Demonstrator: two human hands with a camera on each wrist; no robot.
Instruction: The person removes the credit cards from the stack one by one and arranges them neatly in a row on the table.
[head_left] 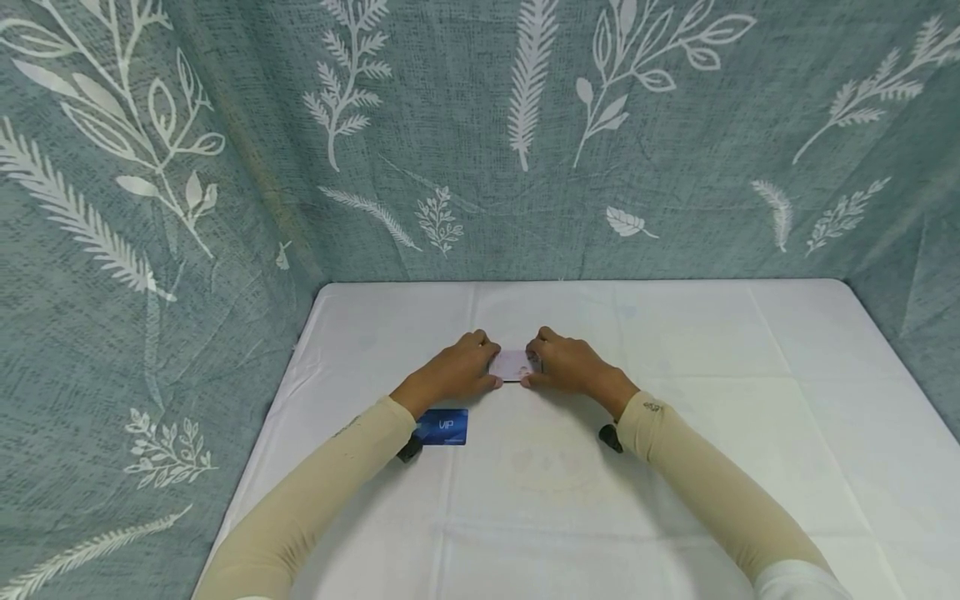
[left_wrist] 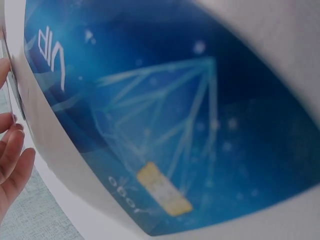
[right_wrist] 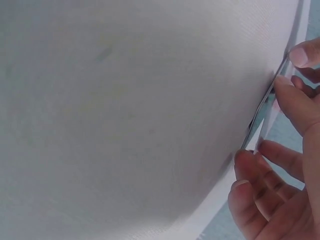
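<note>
A small pale, pinkish-white card [head_left: 513,364] with a dark lower edge lies between my two hands over the far middle of the table. My left hand [head_left: 467,367] pinches its left end, thumb at the near edge and fingers at the far edge. At the other end my right hand [head_left: 567,364] grips it the same way. The right wrist view shows the right hand's fingers [right_wrist: 250,172] at thin, slightly parted layers seen edge-on. Beside my left wrist lies a blue card [head_left: 450,426] marked VIP; it fills much of the left wrist view, with a diamond drawing and a gold patch.
A white cloth covers the table [head_left: 675,500], with fold lines and a faint stain near the middle. Grey-green curtains [head_left: 480,142] with white leaf prints hang behind it and at both sides. Dark wrist cameras [head_left: 611,438] sit under both wrists, close above the cloth.
</note>
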